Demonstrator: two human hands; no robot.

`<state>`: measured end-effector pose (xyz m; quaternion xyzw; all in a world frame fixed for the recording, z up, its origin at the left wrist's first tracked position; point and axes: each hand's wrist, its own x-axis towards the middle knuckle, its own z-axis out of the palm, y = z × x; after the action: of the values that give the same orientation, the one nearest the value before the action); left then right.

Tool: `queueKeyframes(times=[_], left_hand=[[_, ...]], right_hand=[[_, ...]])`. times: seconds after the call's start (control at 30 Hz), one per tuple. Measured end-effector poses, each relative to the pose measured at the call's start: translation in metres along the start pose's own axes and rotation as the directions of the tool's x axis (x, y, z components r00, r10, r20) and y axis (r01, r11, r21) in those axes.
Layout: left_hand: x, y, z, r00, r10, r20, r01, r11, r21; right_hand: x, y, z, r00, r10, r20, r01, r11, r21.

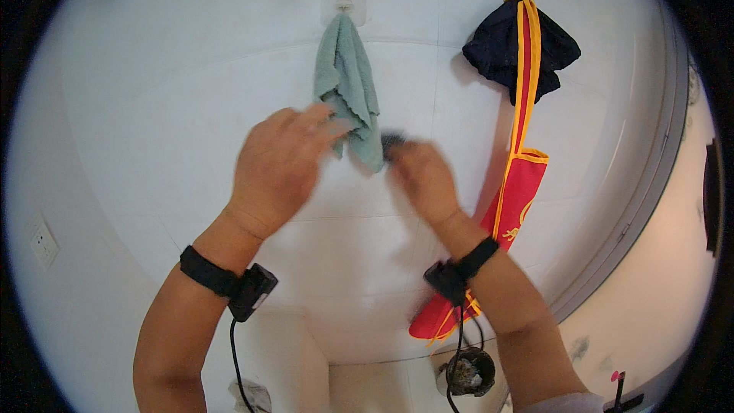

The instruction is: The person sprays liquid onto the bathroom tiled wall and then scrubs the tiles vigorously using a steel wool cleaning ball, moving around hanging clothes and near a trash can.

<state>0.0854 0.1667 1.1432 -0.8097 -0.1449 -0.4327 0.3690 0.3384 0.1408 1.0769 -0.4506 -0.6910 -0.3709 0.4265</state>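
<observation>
A grey-green towel hangs in folds from a clear wall hook. My left hand is up at the towel's left edge, its fingers smeared by motion, so a grip on the cloth cannot be made out. Just right of the towel's lower end, my right hand has its fingers closed on a small dark object. That object is blurred and partly behind the fingers, with a rough, dark grey look. Black straps with small devices and cables sit on both wrists.
To the right, a red apron with yellow trim and a dark cloth hang on the white wall. A dark bin with litter stands below. A socket is at far left; a grey frame curves along the right.
</observation>
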Motion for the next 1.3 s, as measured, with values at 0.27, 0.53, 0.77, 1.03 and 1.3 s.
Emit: queueKeyframes(times=[0.27,0.53,0.77,1.03,1.3], left_hand=[[0.046,-0.011,0.011,0.971,0.204,0.123,-0.222,0.963,0.155],[0.025,-0.052,0.001,0.977,0.208,0.05,-0.214,0.934,0.286],[0.014,-0.033,0.008,0.975,0.217,-0.05,-0.21,0.971,0.112],[-0.011,-0.03,0.009,0.994,0.108,0.031,-0.11,0.99,0.086],[-0.051,-0.07,0.036,0.992,-0.091,-0.088,0.099,0.99,0.098]], right_hand=[[0.065,0.01,-0.022,0.995,-0.06,-0.082,0.043,0.98,-0.193],[0.098,0.014,-0.023,0.982,-0.186,-0.03,0.179,0.971,-0.158],[0.033,-0.032,0.038,0.914,-0.304,0.269,0.316,0.949,-0.003],[0.112,0.001,-0.02,0.988,-0.043,-0.146,0.02,0.987,-0.157],[0.006,-0.014,0.04,0.927,-0.205,0.315,0.256,0.958,-0.13]])
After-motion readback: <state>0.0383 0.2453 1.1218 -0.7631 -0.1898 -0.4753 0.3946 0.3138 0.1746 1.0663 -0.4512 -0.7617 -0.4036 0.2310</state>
